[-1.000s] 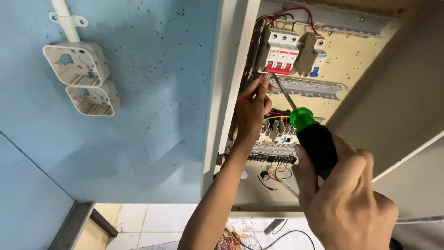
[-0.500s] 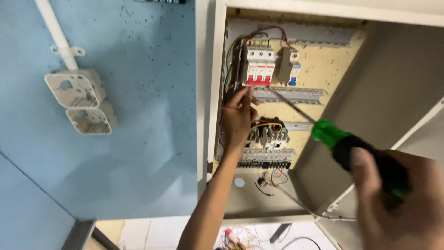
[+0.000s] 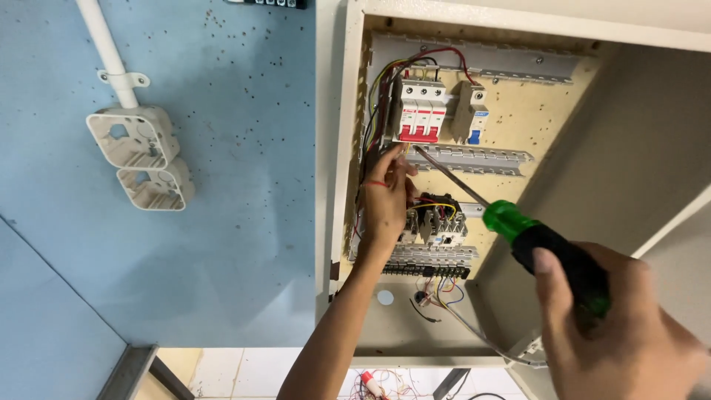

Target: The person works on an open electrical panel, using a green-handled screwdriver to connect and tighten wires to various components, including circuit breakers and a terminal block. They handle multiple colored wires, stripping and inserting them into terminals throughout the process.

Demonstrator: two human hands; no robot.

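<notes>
In the head view, the left hand [image 3: 385,200] reached up into the open cream electrical cabinet [image 3: 337,185], its fingertips pinched on the wires [image 3: 374,141] near the cabinet's left wall, just below the red-and-white three-pole breaker [image 3: 421,112] mounted toward the top edge. The right hand [image 3: 622,333] was closed in a fist round the green-and-black handle of a screwdriver [image 3: 518,226], whose shaft slanted up so that the tip sat at the breaker's lower terminals, close beside the left fingertips. The likeliest slip seemed to be the tip skating off a screw and jabbing those fingers or bridging bare terminals, since the blade came in at a shallow slant. A smaller breaker [image 3: 474,112] with a blue tab stood just right of the large one; a dark contactor [image 3: 437,218] and a terminal strip [image 3: 426,263] sat lower down. On the blue wall [image 3: 244,185], two empty cream junction boxes [image 3: 141,157] hung under a white conduit [image 3: 104,48].
</notes>
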